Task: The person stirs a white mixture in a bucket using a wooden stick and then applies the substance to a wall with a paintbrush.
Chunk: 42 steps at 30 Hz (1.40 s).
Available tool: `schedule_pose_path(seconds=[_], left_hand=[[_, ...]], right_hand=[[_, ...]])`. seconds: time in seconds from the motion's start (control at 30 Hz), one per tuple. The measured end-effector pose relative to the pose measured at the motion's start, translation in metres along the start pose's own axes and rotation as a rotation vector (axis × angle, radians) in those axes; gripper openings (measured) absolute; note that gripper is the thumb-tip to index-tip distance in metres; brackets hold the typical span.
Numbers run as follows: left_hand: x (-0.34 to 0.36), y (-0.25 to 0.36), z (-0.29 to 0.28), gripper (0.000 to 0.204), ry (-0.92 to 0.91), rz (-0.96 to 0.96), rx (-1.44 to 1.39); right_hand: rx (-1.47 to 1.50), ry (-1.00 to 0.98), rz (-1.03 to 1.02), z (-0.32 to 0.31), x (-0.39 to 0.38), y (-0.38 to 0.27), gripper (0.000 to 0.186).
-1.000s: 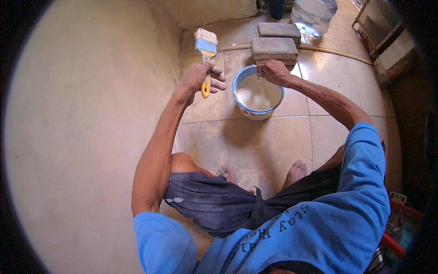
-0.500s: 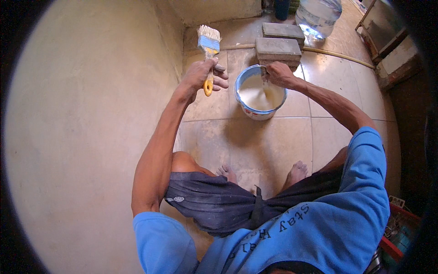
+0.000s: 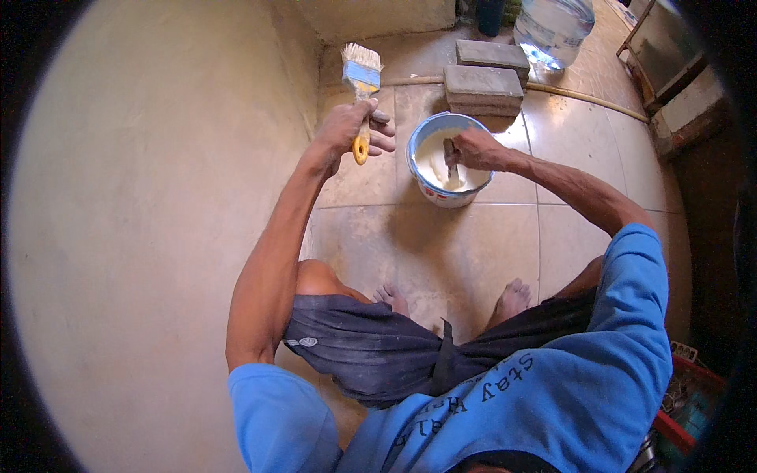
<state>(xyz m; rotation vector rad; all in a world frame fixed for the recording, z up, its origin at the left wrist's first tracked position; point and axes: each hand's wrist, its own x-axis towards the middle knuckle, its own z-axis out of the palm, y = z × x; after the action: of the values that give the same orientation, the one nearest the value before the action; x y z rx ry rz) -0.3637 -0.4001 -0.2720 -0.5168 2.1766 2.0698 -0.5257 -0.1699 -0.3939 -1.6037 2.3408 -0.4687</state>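
My left hand [image 3: 347,130] grips a paintbrush [image 3: 362,75] upright, with pale bristles, a blue band and a yellow handle; some fingers are loosely curled beside the handle. My right hand [image 3: 475,150] is over a blue-rimmed white bucket [image 3: 443,197] of creamy white liquid. It is closed on a short, flat stirrer [image 3: 450,154] that dips into the liquid. The bucket stands on the tiled floor [image 3: 355,232] in front of my bare feet.
A plastered wall [image 3: 142,236] fills the left. Behind the bucket lie grey blocks [image 3: 482,83], a pale pipe [image 3: 576,93] and a large water bottle [image 3: 552,31]. A metal-framed object [image 3: 654,63] is at back right, a red crate [image 3: 674,426] at lower right.
My right hand has moved from the bucket's back rim down and toward me, over the liquid, with the stirrer. My left hand and brush shifted slightly right.
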Motion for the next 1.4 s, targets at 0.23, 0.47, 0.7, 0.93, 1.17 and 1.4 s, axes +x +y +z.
schedule_pose_path(seconds=[0.23, 0.47, 0.7, 0.93, 1.17, 1.4], left_hand=[[0.001, 0.000, -0.001, 0.047, -0.015, -0.010, 0.004], [0.002, -0.002, -0.001, 0.048, -0.017, 0.003, 0.012], [0.003, 0.000, 0.000, 0.048, -0.021, 0.005, 0.008], [0.005, -0.001, -0.001, 0.048, -0.036, 0.002, 0.020], [0.002, -0.002, -0.001, 0.048, -0.018, -0.007, 0.005], [0.005, -0.001, 0.001, 0.048, -0.012, -0.003, 0.018]], right_hand=[[-0.088, 0.274, -0.182, -0.009, 0.027, 0.015, 0.016], [0.078, -0.022, -0.117, 0.002, 0.001, -0.008, 0.012], [-0.046, 0.054, -0.038, -0.011, 0.014, -0.003, 0.018], [-0.034, 0.263, -0.210, 0.003, 0.028, 0.008, 0.013], [0.105, -0.024, -0.178, 0.005, 0.005, -0.015, 0.011], [-0.001, 0.243, -0.104, -0.007, 0.030, -0.007, 0.010]])
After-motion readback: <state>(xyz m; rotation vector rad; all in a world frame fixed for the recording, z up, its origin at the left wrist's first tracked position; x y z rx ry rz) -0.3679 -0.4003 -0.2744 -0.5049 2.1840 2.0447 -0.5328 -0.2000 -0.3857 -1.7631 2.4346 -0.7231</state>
